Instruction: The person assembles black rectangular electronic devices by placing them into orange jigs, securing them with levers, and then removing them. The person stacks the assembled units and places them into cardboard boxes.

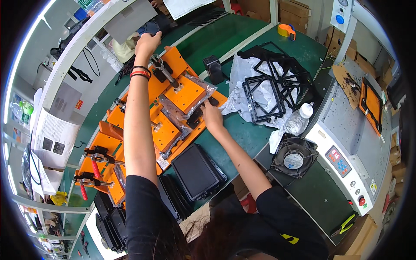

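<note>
My left hand (148, 44) is raised at the far end of an orange clamping fixture (174, 60). It is closed beside the metal toggle clamp (162, 69), around what looks like its handle; the fist hides the grip. The clamp's rod presses on an orange plate (185, 96) with clear plastic film (203, 83) around its edges. My right hand (212, 119) lies at the fixture's near right edge, fingers stretched against a dark part (196, 118) there; the fingertips are partly hidden. A second orange plate (164, 132) sits closer, also edged with film.
Black rectangular panels (197, 170) are stacked near me. Black frames (264, 99) lie on white wrapping at right, by a clear bottle (299, 119) and a fan (294, 159). Red-handled clamps (96, 169) stand at left. Beyond are a tape dispenser (286, 31) and a machine control panel (338, 161).
</note>
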Demonstrator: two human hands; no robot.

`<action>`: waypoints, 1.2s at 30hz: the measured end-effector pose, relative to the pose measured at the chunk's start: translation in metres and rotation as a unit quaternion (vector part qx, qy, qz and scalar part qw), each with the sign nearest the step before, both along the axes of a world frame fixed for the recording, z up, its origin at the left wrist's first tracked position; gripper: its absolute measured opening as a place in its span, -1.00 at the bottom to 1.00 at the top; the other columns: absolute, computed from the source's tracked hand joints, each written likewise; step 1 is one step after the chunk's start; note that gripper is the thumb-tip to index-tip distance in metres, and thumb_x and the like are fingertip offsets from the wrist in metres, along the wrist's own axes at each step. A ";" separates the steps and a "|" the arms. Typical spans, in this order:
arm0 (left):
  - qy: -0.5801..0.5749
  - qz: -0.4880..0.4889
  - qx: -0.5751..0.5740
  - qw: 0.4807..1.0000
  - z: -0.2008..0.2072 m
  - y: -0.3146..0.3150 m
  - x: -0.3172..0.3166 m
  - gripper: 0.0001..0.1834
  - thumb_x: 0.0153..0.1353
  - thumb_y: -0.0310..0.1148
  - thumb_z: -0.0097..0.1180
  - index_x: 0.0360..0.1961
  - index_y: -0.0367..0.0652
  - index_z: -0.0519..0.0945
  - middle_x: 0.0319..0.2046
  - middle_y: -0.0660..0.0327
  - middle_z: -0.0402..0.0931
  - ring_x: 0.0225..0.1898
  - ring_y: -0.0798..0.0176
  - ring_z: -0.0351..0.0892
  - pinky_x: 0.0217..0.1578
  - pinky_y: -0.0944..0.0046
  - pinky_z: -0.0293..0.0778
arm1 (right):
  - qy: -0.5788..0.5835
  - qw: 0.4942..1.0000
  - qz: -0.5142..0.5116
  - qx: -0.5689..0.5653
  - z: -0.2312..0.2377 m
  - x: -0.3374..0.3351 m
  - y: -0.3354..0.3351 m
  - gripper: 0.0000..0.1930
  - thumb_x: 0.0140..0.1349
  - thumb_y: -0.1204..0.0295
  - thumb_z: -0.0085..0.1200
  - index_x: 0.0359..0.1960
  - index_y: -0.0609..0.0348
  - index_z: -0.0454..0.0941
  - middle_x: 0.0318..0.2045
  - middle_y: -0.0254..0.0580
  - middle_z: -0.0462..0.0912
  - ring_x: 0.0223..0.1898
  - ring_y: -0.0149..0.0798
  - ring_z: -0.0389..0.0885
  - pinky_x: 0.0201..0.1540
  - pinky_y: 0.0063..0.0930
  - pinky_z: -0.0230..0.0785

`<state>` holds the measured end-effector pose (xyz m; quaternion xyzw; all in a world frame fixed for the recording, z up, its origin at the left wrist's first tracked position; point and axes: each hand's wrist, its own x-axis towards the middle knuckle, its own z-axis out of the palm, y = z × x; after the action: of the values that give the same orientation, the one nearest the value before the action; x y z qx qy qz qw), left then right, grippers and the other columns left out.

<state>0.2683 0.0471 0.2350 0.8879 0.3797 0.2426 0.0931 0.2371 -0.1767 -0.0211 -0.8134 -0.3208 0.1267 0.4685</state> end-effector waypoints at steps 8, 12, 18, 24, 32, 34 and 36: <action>-0.194 -0.148 0.465 0.851 -0.016 -0.093 -0.046 -0.64 0.09 -0.27 0.06 -0.16 -0.28 0.38 -0.26 0.01 0.45 -0.22 -0.09 0.43 -0.11 0.01 0.32 | -0.001 0.990 -0.048 0.134 -0.015 -0.007 0.004 -0.72 0.23 0.48 -0.11 -0.01 0.16 0.36 -0.62 0.05 0.57 -0.52 0.00 0.61 -0.44 -0.16 0.42; 0.064 -0.409 0.353 0.839 -0.052 -0.179 -0.112 -0.63 -0.09 -0.27 0.21 -0.24 -0.18 0.46 -0.29 0.07 0.43 -0.19 0.03 0.43 -0.21 0.09 0.36 | 0.285 0.888 0.062 0.356 -0.022 0.008 -0.006 -0.81 0.24 0.44 0.00 -0.18 0.28 0.40 -0.53 -0.20 0.57 -0.56 -0.37 0.53 -0.48 -0.50 0.35; 0.259 -0.297 0.447 0.803 -0.141 -0.153 -0.169 -0.77 -0.01 -0.34 0.10 -0.26 -0.04 0.48 -0.28 0.16 0.43 -0.19 0.18 0.46 -0.21 0.25 0.38 | 0.297 0.874 0.108 0.369 -0.009 -0.013 0.003 -0.79 0.26 0.39 0.03 -0.19 0.28 0.39 -0.54 -0.35 0.45 -0.54 -0.51 0.40 -0.50 -0.60 0.27; 0.251 -0.281 0.355 0.856 -0.139 -0.146 -0.162 -0.79 -0.02 -0.45 0.04 -0.28 -0.04 0.49 -0.35 0.21 0.46 -0.21 0.20 0.51 -0.32 0.27 0.49 | 0.346 0.869 0.059 0.349 -0.029 0.001 -0.006 -0.78 0.26 0.39 0.03 -0.19 0.29 0.40 -0.51 -0.26 0.55 -0.57 -0.52 0.38 -0.53 -0.63 0.25; 0.090 -0.227 0.225 0.943 -0.128 -0.174 -0.174 -0.55 0.01 -0.42 0.12 -0.02 -0.16 0.37 -0.09 -0.07 0.30 -0.05 -0.07 0.35 -0.22 0.11 0.48 | 0.357 0.884 0.029 0.300 -0.027 0.006 -0.009 -0.74 0.25 0.29 0.07 -0.37 0.30 0.44 -0.54 -0.20 0.58 -0.60 -0.48 0.46 -0.56 -0.63 0.28; -0.006 -0.155 0.092 0.984 -0.159 -0.160 -0.176 -0.43 0.08 -0.28 0.13 0.09 -0.21 0.23 -0.02 -0.11 0.23 0.02 -0.10 0.28 -0.15 0.08 0.45 | 0.369 0.875 0.020 0.313 -0.027 0.003 -0.009 -0.73 0.24 0.29 0.07 -0.40 0.30 0.44 -0.54 -0.20 0.58 -0.58 -0.47 0.50 -0.53 -0.62 0.32; -0.124 -0.054 -0.108 0.985 -0.182 -0.146 -0.183 -0.43 0.12 -0.22 0.11 0.09 -0.23 0.21 -0.02 -0.09 0.26 0.05 -0.05 0.26 -0.11 0.08 0.43 | 0.388 0.862 0.021 0.325 -0.021 -0.010 -0.008 -0.73 0.24 0.29 0.08 -0.42 0.29 0.44 -0.54 -0.20 0.58 -0.55 -0.45 0.53 -0.51 -0.62 0.35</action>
<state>0.0852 -0.0991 0.0534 0.8549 0.3405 0.3032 0.2475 0.2274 -0.1847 -0.0419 -0.4931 -0.1537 0.3302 0.7901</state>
